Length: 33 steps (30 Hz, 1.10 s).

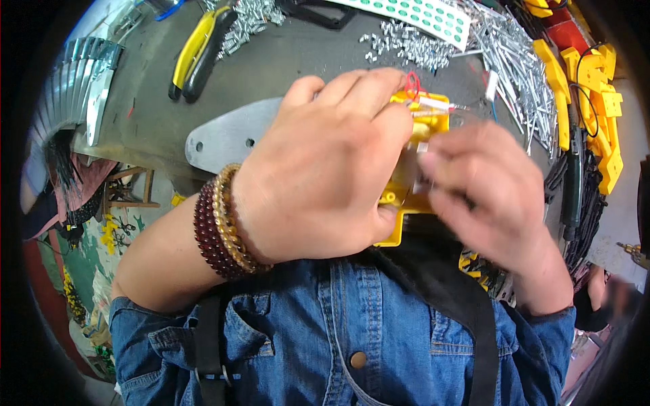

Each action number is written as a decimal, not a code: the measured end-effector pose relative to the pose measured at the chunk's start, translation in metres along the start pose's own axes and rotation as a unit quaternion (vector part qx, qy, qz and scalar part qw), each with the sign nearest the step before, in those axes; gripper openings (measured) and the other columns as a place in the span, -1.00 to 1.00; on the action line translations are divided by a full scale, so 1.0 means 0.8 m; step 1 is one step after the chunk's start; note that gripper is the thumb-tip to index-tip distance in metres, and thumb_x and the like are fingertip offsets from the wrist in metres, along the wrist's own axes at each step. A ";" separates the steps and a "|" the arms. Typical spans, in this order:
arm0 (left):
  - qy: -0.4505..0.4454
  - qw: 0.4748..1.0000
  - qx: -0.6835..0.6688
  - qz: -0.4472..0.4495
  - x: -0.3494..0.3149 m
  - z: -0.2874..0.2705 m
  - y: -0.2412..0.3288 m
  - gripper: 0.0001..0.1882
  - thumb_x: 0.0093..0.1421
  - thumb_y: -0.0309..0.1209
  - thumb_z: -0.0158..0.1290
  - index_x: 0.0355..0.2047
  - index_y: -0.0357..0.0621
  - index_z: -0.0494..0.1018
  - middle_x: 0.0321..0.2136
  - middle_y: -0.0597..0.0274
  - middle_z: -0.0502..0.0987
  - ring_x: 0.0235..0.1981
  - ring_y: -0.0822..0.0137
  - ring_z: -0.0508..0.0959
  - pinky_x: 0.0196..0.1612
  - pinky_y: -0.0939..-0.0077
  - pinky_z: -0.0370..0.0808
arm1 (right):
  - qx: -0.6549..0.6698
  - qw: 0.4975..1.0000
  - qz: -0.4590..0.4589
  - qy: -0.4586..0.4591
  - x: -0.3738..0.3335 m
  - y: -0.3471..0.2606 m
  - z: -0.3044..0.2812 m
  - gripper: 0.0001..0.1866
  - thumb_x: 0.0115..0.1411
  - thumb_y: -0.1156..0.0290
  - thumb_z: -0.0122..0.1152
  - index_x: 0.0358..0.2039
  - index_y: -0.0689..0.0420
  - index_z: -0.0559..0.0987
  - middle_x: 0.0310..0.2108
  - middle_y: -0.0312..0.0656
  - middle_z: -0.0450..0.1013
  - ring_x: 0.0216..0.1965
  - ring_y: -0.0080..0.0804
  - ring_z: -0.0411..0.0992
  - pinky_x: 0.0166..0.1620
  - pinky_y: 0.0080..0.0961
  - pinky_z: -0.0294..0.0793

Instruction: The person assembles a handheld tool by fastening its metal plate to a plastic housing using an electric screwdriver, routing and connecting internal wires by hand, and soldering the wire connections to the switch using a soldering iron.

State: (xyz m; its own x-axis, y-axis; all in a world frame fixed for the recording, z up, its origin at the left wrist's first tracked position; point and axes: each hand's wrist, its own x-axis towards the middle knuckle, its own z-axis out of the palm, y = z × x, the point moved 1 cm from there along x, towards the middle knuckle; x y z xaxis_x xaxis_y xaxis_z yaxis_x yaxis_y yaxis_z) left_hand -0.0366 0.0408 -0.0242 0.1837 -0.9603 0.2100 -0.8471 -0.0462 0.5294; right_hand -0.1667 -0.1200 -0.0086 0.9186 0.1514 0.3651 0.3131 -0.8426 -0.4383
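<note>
My left hand [325, 169] is wrapped over a yellow plastic housing [388, 235], hiding much of it. A grey metal plate [220, 137] with holes and a rounded end sticks out to the left from beneath that hand. At the housing's far end are a looped red wire [412, 83] and a small white part [434, 103] with thin leads. My right hand [491, 189], smeared by motion, is at the housing's right side. Its thumb and fingers are closed in a pinch near the opening; whatever is between them is too blurred to name.
Yellow-and-black pliers [197, 57] lie at the far left of the dark worktable [291, 64]. Beyond are small screws [409, 46], a sheet of green dot stickers [423, 15] and long metal pins [518, 74]. Yellow plastic parts [602, 108] and a black-handled tool [574, 179] are at right, stacked metal blades [84, 84] at left.
</note>
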 end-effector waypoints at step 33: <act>0.217 0.968 -0.123 0.029 0.008 -0.057 -0.021 -0.94 0.12 -0.58 0.15 -0.37 -0.24 0.53 -0.46 0.23 0.52 -0.45 0.40 0.50 -0.34 0.59 0.42 | 0.201 0.868 0.300 0.342 0.005 0.208 -0.154 -0.58 0.31 0.48 0.05 0.18 0.23 0.38 -0.01 -0.10 0.46 0.02 -0.40 0.43 0.08 -0.46 0.42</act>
State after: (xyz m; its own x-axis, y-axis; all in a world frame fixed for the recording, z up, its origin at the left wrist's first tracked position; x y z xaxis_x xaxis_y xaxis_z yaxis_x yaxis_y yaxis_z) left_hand 0.0018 0.0477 0.0059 0.3763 -0.7507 0.5429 -0.7281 0.1227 0.6744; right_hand -0.1407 -0.3231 0.0215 0.6308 -0.7100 0.3131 0.0128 -0.3939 -0.9191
